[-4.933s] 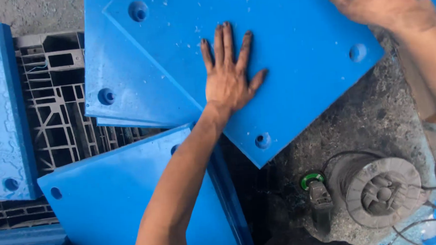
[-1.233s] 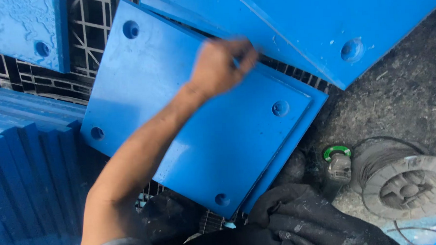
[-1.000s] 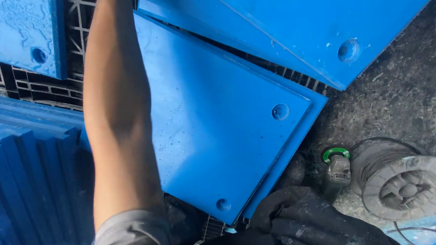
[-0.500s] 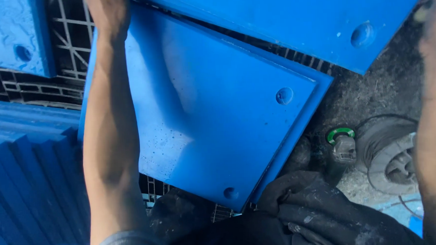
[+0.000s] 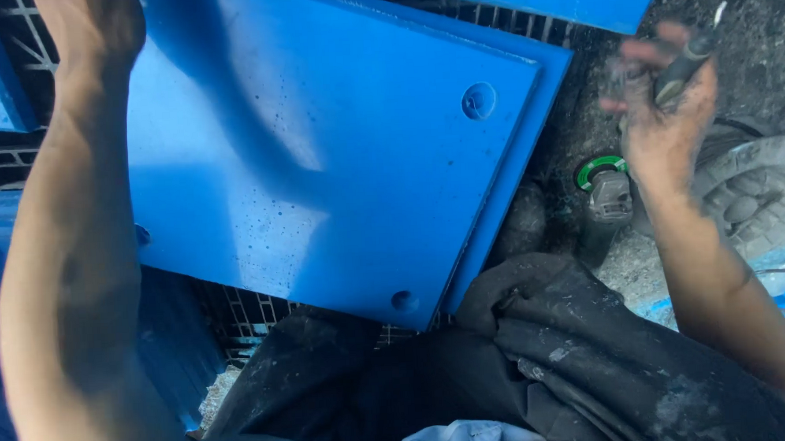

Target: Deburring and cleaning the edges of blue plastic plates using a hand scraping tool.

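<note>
Left arm stretched straight up the left side of view, bare forearm long and nearly vertical, elbow low near the bottom edge. Left hand (image 5: 93, 31) at the top edge, partly cut off, back of hand toward the camera, fingers curled over out of sight; grip impossible to judge. Right arm coming up from the lower right corner, forearm slanting up and leftward, wrist slightly bent. Right hand (image 5: 665, 103) raised, blurred, grimy with dark dust, palm side turned away, fingers (image 5: 637, 55) partly curled and closed round a thin tool (image 5: 689, 49) that points up and right. Hands well apart, one at each side.
</note>
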